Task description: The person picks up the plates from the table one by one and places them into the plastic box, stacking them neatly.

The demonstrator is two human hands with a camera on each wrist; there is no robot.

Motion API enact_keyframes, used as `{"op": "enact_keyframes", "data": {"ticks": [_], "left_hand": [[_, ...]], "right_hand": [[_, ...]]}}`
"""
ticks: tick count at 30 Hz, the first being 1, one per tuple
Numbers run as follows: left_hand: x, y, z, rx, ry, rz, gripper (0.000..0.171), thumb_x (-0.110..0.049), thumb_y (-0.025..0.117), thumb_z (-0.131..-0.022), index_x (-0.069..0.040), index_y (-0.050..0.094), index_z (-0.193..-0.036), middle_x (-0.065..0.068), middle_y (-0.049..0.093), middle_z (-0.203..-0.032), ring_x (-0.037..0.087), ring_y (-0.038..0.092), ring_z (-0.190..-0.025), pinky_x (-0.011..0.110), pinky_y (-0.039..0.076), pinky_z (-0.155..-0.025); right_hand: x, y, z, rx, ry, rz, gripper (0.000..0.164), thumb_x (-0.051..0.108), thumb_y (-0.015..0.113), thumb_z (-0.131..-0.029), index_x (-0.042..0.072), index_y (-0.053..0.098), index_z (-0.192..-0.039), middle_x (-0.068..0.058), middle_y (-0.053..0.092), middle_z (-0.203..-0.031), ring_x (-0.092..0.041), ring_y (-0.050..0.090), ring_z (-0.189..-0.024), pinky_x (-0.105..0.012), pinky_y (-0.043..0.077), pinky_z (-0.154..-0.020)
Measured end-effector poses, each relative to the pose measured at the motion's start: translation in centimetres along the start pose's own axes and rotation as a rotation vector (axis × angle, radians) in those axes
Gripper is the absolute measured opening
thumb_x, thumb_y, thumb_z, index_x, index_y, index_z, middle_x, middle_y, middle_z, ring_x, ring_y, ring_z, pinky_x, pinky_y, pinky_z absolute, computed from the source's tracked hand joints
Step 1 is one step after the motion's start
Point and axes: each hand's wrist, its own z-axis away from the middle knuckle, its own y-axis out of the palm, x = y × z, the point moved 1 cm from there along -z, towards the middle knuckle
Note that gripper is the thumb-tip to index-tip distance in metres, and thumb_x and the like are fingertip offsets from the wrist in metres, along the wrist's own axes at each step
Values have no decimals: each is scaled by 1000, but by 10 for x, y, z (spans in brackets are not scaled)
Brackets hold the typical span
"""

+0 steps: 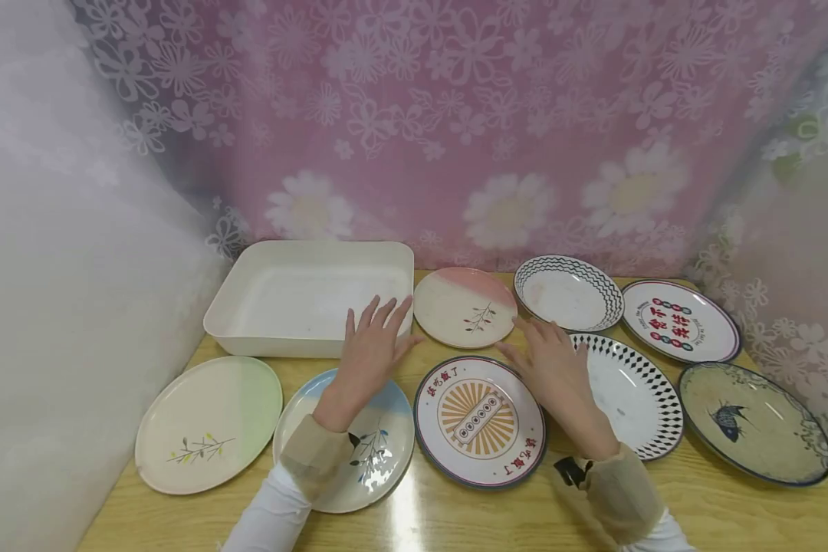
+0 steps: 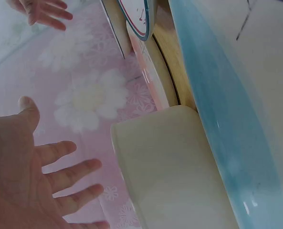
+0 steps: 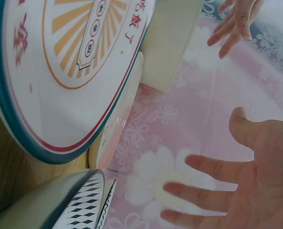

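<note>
My left hand [image 1: 374, 345], fingers spread and holding nothing, hovers over the blue-edged plate [image 1: 386, 475] near the front of the white basin [image 1: 303, 346]. My right hand [image 1: 555, 366] is likewise spread and holds nothing. It hangs between the sunburst plate [image 1: 479, 468] with red characters and the black-diamond plate [image 1: 645, 399], overlapping the edges of both in the head view. Between and beyond the hands lies the small pink-edged plate [image 1: 448, 314]. Both wrist views show the palms raised above the plates, with gaps between the fingers [image 2: 74, 174].
A green-edged plate [image 1: 200, 422] lies at the left. Along the right are a zigzag-rimmed plate [image 1: 566, 295], a plate with red and green lettering [image 1: 711, 330] and an oval fish plate [image 1: 766, 429]. The wooden table [image 1: 469, 529] meets a pink flowered curtain [image 1: 414, 153] behind.
</note>
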Motion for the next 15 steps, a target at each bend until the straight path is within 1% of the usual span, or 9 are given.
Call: {"op": "enact_keyframes", "data": {"ticks": [2, 3, 4, 6, 7, 9, 11, 13, 15], "left_hand": [[-1, -2, -1, -41, 23, 21, 61, -48, 57, -100, -17, 48, -152, 13, 57, -144, 36, 44, -141, 62, 32, -114], [-1, -3, -1, -68, 37, 31, 58, -46, 58, -100, -14, 51, -149, 14, 62, -138, 36, 51, -135, 59, 38, -111], [-2, -4, -1, -91, 47, 39, 55, -44, 58, -101, -13, 55, -146, 13, 65, -133, 35, 56, -129, 55, 44, -107], [-3, -6, -1, -131, 59, 62, 49, -41, 60, -101, -10, 60, -139, 11, 71, -122, 33, 66, -114, 48, 55, -93], [-4, -7, -1, -143, 60, 73, 45, -40, 60, -101, -10, 63, -136, 9, 73, -117, 32, 69, -106, 46, 58, -85], [-5, -10, -2, -147, 43, 99, 39, -40, 58, -103, -12, 67, -129, 5, 76, -109, 27, 72, -92, 42, 59, -71], [-6, -12, -1, -136, 16, 125, 35, -40, 57, -104, -14, 71, -122, 1, 77, -101, 21, 72, -80, 38, 57, -60], [-6, -15, 0, -129, -3, 148, 31, -38, 56, -104, -16, 74, -115, 0, 77, -93, 17, 70, -68, 35, 53, -54], [-6, -18, 1, -121, -18, 170, 29, -37, 56, -105, -16, 76, -109, -2, 77, -87, 13, 66, -61, 31, 49, -50]], "right_hand": [[-1, -3, 1, -13, -18, -16, 52, 40, 60, -102, 8, 56, -143, -26, 57, -139, -51, 49, -128, -72, 40, -99], [-1, -4, 2, -20, -28, -29, 48, 38, 61, -102, 8, 59, -140, -25, 60, -136, -51, 54, -123, -68, 44, -96], [-2, -5, 2, -27, -37, -39, 45, 35, 62, -102, 7, 62, -136, -24, 63, -132, -49, 59, -116, -64, 49, -89], [-3, -8, 2, -38, -48, -61, 38, 31, 63, -101, 8, 66, -131, -22, 68, -124, -44, 65, -103, -57, 54, -78], [-4, -9, 2, -41, -52, -76, 35, 30, 64, -101, 8, 67, -129, -19, 70, -120, -41, 67, -98, -54, 55, -75], [-6, -13, 2, -49, -62, -92, 30, 27, 64, -101, 8, 70, -124, -16, 73, -114, -35, 69, -93, -50, 55, -72], [-8, -17, 0, -47, -69, -103, 25, 25, 65, -101, 8, 72, -119, -13, 74, -107, -31, 70, -87, -46, 54, -68], [-10, -21, -2, -38, -77, -118, 22, 23, 65, -101, 9, 73, -115, -11, 75, -103, -29, 70, -85, -44, 54, -67], [-11, -25, -5, -28, -96, -118, 20, 22, 66, -100, 9, 74, -112, -10, 75, -100, -28, 71, -82, -43, 54, -65]]}}
